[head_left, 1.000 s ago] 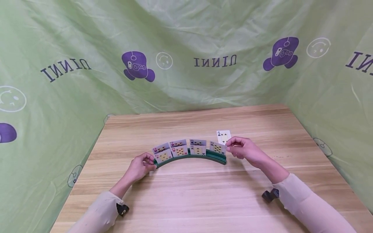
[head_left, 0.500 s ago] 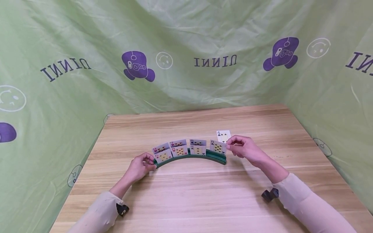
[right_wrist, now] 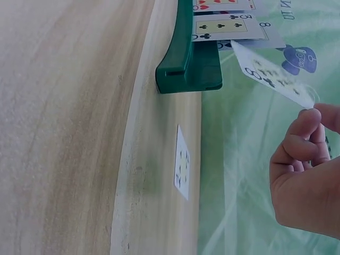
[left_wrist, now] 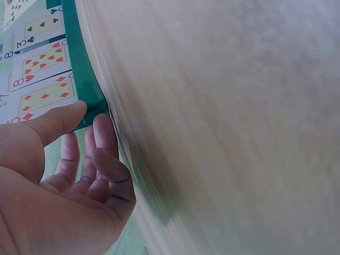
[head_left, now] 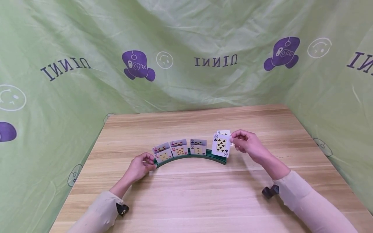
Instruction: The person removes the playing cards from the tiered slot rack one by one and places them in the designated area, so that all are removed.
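Observation:
A curved green card holder (head_left: 214,157) stands on the table, carrying several playing cards in two rows, among them a three of clubs (left_wrist: 42,25) and an eight of hearts (left_wrist: 45,62). My left hand (head_left: 141,166) grips the holder's left end, thumb (left_wrist: 66,118) over its front edge beside a card of diamonds (left_wrist: 48,98). Between right thumb and forefinger I pinch an eight of clubs (head_left: 220,145) by its edge. That right hand (head_left: 249,145) is raised near the holder's right end, the card above the slots. Behind it a four of clubs (head_left: 223,132) lies face up, partly covered.
The wooden table (head_left: 189,200) reaches back to a green printed curtain (head_left: 186,87), which also hangs at both sides. Small black devices sit at both wrists, such as the right wrist camera (head_left: 270,192).
My right hand has lifted the eight of clubs out of the holder's right end, and the card now faces me more fully, overlapping the four. The left hand has stayed in place.

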Available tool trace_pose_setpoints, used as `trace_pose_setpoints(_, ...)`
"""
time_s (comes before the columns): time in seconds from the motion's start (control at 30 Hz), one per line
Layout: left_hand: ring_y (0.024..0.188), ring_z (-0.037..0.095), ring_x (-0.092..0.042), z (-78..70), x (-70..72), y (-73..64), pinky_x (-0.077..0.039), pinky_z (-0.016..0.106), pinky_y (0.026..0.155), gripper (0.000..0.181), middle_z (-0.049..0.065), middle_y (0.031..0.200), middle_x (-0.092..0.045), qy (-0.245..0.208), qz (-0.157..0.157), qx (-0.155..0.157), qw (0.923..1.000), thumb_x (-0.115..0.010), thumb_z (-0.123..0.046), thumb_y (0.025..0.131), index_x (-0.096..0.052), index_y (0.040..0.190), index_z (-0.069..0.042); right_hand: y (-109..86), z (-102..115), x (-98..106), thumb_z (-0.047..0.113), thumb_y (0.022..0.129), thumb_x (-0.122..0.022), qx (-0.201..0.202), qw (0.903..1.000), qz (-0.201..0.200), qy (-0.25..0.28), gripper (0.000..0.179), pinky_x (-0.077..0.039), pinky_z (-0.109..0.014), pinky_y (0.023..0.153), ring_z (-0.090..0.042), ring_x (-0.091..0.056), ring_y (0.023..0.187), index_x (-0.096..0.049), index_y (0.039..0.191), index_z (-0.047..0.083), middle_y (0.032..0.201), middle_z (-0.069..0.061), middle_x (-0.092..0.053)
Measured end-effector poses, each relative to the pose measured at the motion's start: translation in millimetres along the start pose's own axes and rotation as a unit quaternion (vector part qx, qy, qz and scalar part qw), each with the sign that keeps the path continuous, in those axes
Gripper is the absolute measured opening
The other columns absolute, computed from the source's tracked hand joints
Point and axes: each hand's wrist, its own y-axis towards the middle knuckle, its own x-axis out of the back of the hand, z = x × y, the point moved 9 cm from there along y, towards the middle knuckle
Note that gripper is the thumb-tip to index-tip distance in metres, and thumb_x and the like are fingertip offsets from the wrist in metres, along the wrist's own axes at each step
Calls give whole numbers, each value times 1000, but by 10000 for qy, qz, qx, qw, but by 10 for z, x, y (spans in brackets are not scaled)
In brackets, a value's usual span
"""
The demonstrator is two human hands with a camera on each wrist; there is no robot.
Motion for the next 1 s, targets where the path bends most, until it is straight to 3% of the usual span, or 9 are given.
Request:
trace_pose_setpoints(0.67, 82, 16, -65, -5, -2, 2, -53, 25, 67, 25, 10, 96, -68, -4, 19, -42, 10000, -76, 0, 81, -61, 101, -4, 159, -132, 209, 13, 99, -61, -333, 9931, -189, 1107, 10, -35, -16, 52, -5, -49, 61, -56, 107, 10, 81, 8, -59)
trace_pose_setpoints(1.0, 82, 16, -65, -1, -4, -3, -52, 25, 68, 25, 9, 96, -68, 19, 8, 33, 10000, -76, -1, 82, -61, 102, -4, 286, -235, 435, 14, 99, -60, -522, 9899, -349, 1271, 9, -35, -16, 52, -2, -49, 60, -57, 107, 11, 88, 7, -62)
